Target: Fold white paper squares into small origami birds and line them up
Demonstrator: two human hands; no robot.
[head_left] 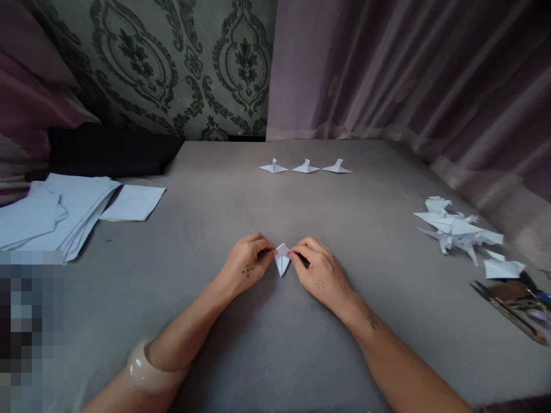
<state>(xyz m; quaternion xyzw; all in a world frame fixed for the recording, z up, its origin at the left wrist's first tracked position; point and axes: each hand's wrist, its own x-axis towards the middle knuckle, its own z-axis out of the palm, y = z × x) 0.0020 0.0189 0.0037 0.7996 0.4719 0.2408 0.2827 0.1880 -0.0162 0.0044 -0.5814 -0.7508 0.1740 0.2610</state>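
Nearest, L of the paper kite [282,259], a pale bangle [152,370] is worn on the L forearm; if the wrist is dropped, the grey tabletop [267,355] could be knocked & the grip jogged. The kite itself is held betw. both hands, narrow tip toward the viewer: its L edge is pinched by the left hand [249,256], its R edge by the right hand [318,264]. If one side is pulled harder, layers could prob. be skewed or torn, esp. b/c the piece is so small & the edges are partly hidden by fingertips.

R of the kite & a bit nearer, a pointed tool [512,310], poss. scissors, is seen, well apart, so the fingers aren't blocked by it. Beyond it, also R, folded-paper pieces [456,229] are heaped. Far L, a paper stack [86,206] & a smaller sheet [135,202] are laid. Straight beyond the kite, three origami birds [305,167] are lined up; reach past them is limited by the curtain [336,74].
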